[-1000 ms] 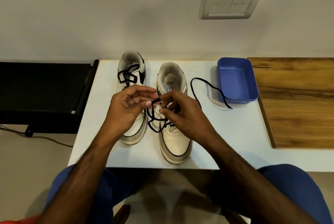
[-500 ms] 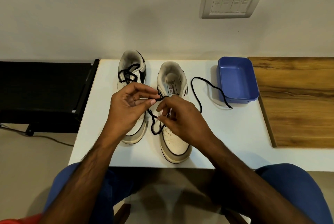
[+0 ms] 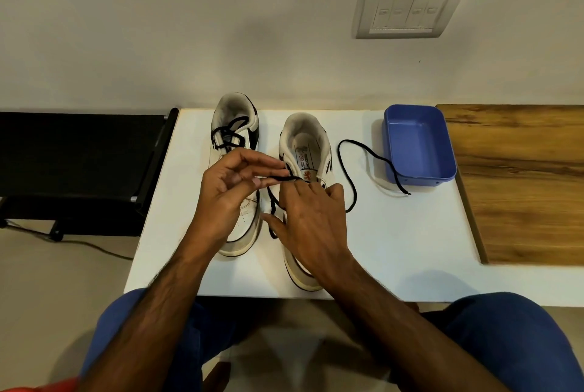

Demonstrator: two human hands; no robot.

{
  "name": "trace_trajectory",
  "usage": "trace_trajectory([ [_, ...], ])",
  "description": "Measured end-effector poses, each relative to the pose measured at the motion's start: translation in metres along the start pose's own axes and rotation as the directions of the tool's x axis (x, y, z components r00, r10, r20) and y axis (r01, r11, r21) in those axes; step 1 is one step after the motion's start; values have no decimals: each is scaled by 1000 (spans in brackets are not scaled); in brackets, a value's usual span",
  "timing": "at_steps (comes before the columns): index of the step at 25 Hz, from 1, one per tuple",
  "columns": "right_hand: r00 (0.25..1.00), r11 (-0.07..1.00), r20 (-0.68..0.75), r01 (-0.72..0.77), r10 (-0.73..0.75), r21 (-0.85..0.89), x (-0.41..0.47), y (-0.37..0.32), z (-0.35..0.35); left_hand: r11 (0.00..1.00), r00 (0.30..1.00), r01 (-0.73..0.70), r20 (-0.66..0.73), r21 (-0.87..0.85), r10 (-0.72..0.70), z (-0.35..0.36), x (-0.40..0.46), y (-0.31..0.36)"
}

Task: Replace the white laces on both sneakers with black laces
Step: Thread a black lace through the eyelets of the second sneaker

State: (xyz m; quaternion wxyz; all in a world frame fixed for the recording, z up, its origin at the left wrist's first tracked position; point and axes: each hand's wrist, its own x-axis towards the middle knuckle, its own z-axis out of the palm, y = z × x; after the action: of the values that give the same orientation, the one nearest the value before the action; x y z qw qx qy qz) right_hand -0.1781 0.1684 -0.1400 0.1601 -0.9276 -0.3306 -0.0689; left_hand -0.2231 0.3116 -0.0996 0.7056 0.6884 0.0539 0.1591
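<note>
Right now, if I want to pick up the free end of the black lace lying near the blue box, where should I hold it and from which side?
Pinch the lace just behind its tip, coming from above. That end lies flat on the white table, in front of the blue box, clear of the hands and the sneaker.

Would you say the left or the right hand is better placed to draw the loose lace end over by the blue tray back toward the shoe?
Probably the right hand: it rests on the right sneaker, beside the loose lace end, while the left hand pinches the other strand.
</note>
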Motion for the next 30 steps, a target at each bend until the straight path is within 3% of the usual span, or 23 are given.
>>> trace_trajectory([
  [6, 998, 997, -59, -9, 13, 71, 3, 0, 3, 996, 998, -28, 51, -83, 32, 4, -1, 2],
  [11, 997, 974, 68, 26, -43, 227, 6, 12, -7, 994, 997, -66, -22, 83, 68, -4, 2, -3],
  [13, 986, 933, 146, 19, -76, 359, 8, 18, -16, 951, 992, -126, 34, 282, 121, -8, 3, -3],
  [15, 974, 875, 193, 13, -121, 484, 8, 29, -26, 770, 955, -291, 215, 568, 203, -11, 2, -5],
  [17, 947, 823, 251, 24, -200, 568, 6, 42, -36, 624, 903, -417, 375, 660, 207, -12, 1, -10],
  [21, 932, 680, 262, -23, -250, 733, 5, 51, -55, 641, 937, -346, 292, 686, 193, -8, 0, -8],
  [23, 957, 451, 206, -96, -202, 887, 9, 49, -61, 606, 944, -324, 287, 726, 161, -6, -3, -10],
  [24, 967, 302, 187, -129, -173, 945, 11, 49, -62, 619, 947, -305, 298, 724, 119, -4, -5, -11],
  [26, 977, 77, 171, -162, -126, 984, 14, 50, -63, 792, 953, -135, 298, 595, -61, -2, -6, -8],
  [28, 981, -7, 184, -185, -62, 983, 14, 50, -62, 952, 951, 91, 259, 292, -170, 2, -5, 2],
  [30, 975, 34, 214, -216, 52, 976, 11, 50, -60, 987, 981, 161, 105, 25, -163, 8, -4, 10],
])
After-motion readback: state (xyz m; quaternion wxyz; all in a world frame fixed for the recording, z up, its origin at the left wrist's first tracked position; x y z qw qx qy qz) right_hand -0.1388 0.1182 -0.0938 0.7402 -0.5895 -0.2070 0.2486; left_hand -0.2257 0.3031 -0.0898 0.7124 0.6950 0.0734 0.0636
